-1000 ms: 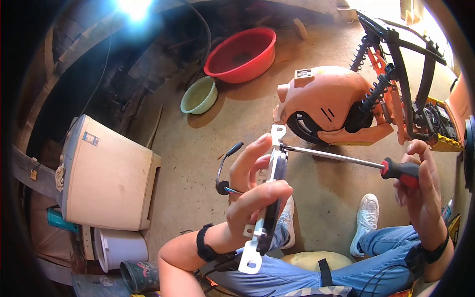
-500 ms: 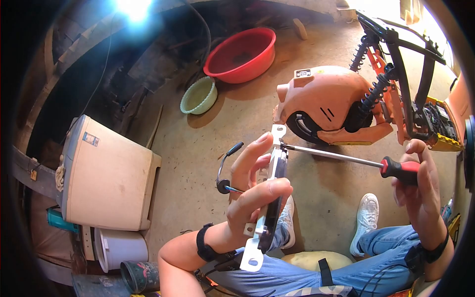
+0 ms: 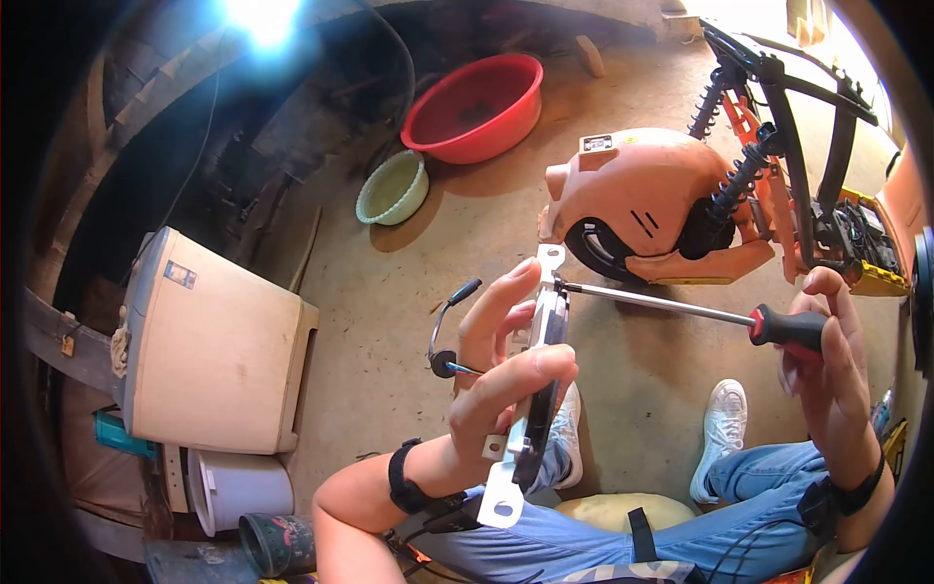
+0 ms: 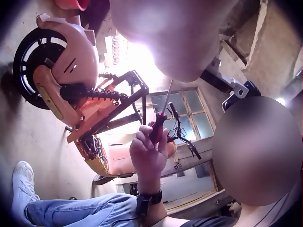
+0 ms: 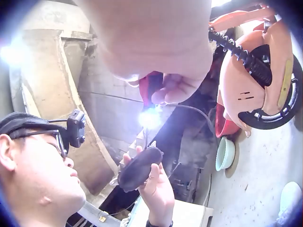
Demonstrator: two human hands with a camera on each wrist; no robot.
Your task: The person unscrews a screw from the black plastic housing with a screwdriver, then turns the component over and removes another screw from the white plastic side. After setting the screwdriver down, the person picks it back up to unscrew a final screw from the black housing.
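Note:
My left hand (image 3: 482, 414) holds up a slim part with a white bracket (image 3: 500, 498), holed tabs at its ends and a dark oval face (image 5: 140, 169). Fingers and thumb grip it by the edges. From its back runs a short cable (image 3: 435, 331) with a black plug. In my right hand (image 3: 839, 375) is a screwdriver (image 3: 778, 327) with a black and red handle, pinched between thumb and fingers. Its long metal shaft lies nearly level, the tip at a small dark fitting near the part's upper end. The left wrist view shows the same screwdriver (image 4: 158, 126) from below.
An orange two-wheeler (image 3: 652, 185) with exposed frame and shock absorbers stands ahead on the right. Farther back are a red basin (image 3: 520, 112) and a pale green bowl (image 3: 394, 190). At left stand a cream box (image 3: 219, 341) and a white bucket (image 3: 248, 487).
The screwdriver's handle has turned in my right fingers, its red and black sides swapping. The held part's lower end has shifted slightly up and to the right. Both hands keep their holds.

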